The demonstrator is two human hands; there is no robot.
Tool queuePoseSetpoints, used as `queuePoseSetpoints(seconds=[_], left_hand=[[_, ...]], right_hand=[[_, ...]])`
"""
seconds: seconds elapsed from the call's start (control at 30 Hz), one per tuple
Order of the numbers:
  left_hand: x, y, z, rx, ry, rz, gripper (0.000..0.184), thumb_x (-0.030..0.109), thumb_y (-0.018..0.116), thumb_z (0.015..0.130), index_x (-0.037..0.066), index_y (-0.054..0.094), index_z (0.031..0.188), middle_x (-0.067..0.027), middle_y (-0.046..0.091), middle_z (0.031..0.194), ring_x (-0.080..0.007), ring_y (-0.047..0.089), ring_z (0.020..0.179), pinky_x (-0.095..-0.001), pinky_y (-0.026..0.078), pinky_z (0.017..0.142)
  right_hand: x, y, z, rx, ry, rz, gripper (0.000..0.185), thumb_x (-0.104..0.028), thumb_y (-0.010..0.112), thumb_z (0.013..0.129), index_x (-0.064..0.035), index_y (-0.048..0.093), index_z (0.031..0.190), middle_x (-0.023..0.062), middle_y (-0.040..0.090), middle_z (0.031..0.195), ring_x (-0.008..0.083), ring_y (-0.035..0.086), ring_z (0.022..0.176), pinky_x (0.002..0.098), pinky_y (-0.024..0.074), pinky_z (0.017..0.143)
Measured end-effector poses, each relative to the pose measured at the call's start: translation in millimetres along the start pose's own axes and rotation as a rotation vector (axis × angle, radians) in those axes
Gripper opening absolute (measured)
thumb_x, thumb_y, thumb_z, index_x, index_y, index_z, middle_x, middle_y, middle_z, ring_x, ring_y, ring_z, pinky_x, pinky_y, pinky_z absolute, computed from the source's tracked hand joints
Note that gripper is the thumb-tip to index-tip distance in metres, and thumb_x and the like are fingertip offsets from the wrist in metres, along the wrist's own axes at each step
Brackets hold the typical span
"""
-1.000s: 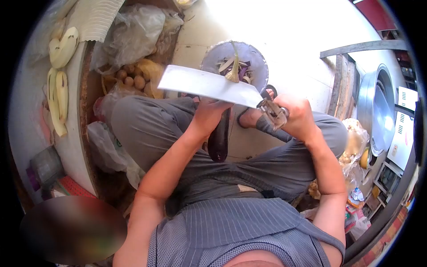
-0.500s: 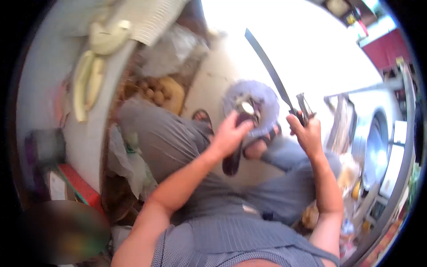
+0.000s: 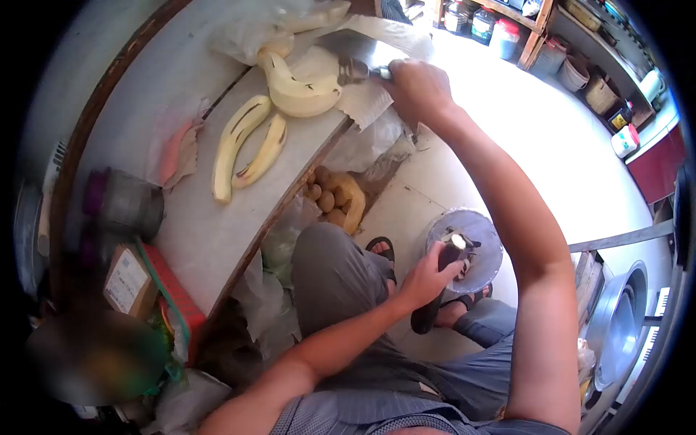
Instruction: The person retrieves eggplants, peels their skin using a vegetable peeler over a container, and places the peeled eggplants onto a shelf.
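In the head view my left hand [image 3: 428,279] is closed around a dark purple eggplant [image 3: 428,313], its pale cut end [image 3: 457,240] pointing up over a tub. The tub [image 3: 492,270] is pale lilac and holds dark and whitish scraps. My right hand [image 3: 420,90] reaches over the counter's far end, gripping a knife whose grey blade [image 3: 346,43] points left. A metal piece [image 3: 353,70], perhaps a peeler, shows by its fingers. Close by lie peeled, pale eggplants with dark streaks, a thick one [image 3: 301,93] and two slimmer ones [image 3: 235,141] [image 3: 267,154].
The counter [image 3: 188,239] runs along my left. Below its edge is a yellow bag [image 3: 354,203] of round brown potato-like things. A red crate [image 3: 170,290] and a dark jar [image 3: 130,206] stand at left. Metal basins [image 3: 616,319] lean at right. Shelves with jars [image 3: 505,36] stand behind.
My right hand has swung left and up from beside the tub to the counter, carrying the knife. My left hand still holds the eggplant by the tub. The view has turned left.
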State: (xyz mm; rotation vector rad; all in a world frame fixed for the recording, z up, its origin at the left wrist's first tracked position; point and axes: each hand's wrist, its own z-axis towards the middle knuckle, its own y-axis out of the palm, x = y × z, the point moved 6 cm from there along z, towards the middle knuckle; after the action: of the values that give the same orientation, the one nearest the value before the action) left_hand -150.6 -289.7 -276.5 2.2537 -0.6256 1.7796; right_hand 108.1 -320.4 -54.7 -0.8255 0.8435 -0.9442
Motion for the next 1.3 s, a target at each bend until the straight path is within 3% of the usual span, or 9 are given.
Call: queuePoseSetpoints(seconds=[0.03,0.23,0.4,0.5,0.93,1.03,1.07,1.1,1.3], left_hand=[[5,-2,1,0.004,0.031,-0.107,0.047,0.039,0.063,0.095,0.006,0.051,0.127,-0.0240,0.065,0.115,-0.0403,0.063,0.112,-0.0437,0.047,0.094],[15,-22,5,0.137,0.052,-0.323,0.041,0.026,0.069,0.094,-0.001,0.055,0.121,-0.0171,0.068,0.111,-0.0262,0.066,0.103,-0.0383,0.050,0.092],[40,-28,4,0.252,0.076,-0.157,0.033,0.025,0.072,0.094,0.001,0.057,0.111,-0.0046,0.063,0.098,-0.0139,0.057,0.090,-0.0308,0.048,0.082],[52,-20,11,0.265,0.078,-0.144,0.037,0.028,0.074,0.092,0.001,0.056,0.110,-0.0044,0.063,0.097,-0.0142,0.057,0.088,-0.0311,0.049,0.081],[38,35,75,-0.116,0.064,0.028,0.030,0.033,0.066,0.099,0.003,0.064,0.099,-0.0004,0.060,0.070,-0.0062,0.054,0.057,-0.0240,0.045,0.046],[18,42,82,-0.106,0.202,0.261,0.031,0.031,0.064,0.099,0.002,0.067,0.091,-0.0093,0.062,0.074,-0.0175,0.057,0.067,-0.0374,0.050,0.065],[37,47,74,-0.099,0.493,0.385,0.036,0.033,0.056,0.102,0.003,0.058,0.083,-0.0187,0.062,0.080,-0.0400,0.059,0.071,-0.0474,0.049,0.065],[37,49,75,-0.128,0.389,0.385,0.037,0.034,0.051,0.104,0.002,0.059,0.086,-0.0196,0.062,0.085,-0.0424,0.062,0.078,-0.0498,0.049,0.068],[42,48,72,-0.106,0.356,0.224,0.021,0.022,0.058,0.102,0.002,0.062,0.098,-0.0140,0.066,0.074,-0.0262,0.065,0.060,-0.0366,0.051,0.058]], right_hand=[[-6,0,4,0.008,-0.001,0.019,0.030,-0.035,0.061,0.097,-0.0063,0.070,0.093,0.0171,0.071,0.094,0.0360,0.069,0.084,0.0470,0.0541,0.073],[21,-51,-89,0.161,-0.064,0.149,0.025,-0.030,0.063,0.093,-0.0056,0.069,0.096,0.0176,0.067,0.091,0.0392,0.066,0.087,0.0489,0.0520,0.075],[59,-49,-251,-0.308,0.387,0.546,0.046,-0.048,0.071,0.091,-0.0029,0.067,0.088,0.0152,0.062,0.070,0.0283,0.059,0.062,0.0407,0.0485,0.063],[64,-25,-336,-0.620,0.615,0.657,0.066,-0.055,0.084,0.075,-0.0006,0.062,0.106,0.0165,0.068,0.098,0.0260,0.066,0.091,0.0378,0.0516,0.079],[92,-55,-410,-0.482,0.773,0.913,0.056,-0.041,0.080,0.078,0.0009,0.059,0.110,0.0132,0.063,0.100,0.0207,0.060,0.097,0.0361,0.0484,0.088],[99,-50,-425,-0.545,0.843,1.003,0.058,-0.035,0.080,0.078,0.0034,0.060,0.117,0.0116,0.066,0.105,0.0193,0.062,0.098,0.0345,0.0502,0.089],[104,-48,-433,-0.525,0.873,1.043,0.057,-0.035,0.079,0.078,0.0041,0.061,0.116,0.0090,0.066,0.101,0.0182,0.062,0.095,0.0336,0.0504,0.088],[95,-58,-419,-0.445,0.853,1.189,0.056,-0.035,0.079,0.079,0.0029,0.061,0.117,0.0079,0.066,0.101,0.0162,0.061,0.094,0.0324,0.0502,0.087],[130,-39,-451,-0.372,1.031,1.279,0.057,-0.040,0.081,0.078,-0.0014,0.055,0.110,0.0063,0.064,0.085,0.0150,0.063,0.069,0.0288,0.0527,0.061]])
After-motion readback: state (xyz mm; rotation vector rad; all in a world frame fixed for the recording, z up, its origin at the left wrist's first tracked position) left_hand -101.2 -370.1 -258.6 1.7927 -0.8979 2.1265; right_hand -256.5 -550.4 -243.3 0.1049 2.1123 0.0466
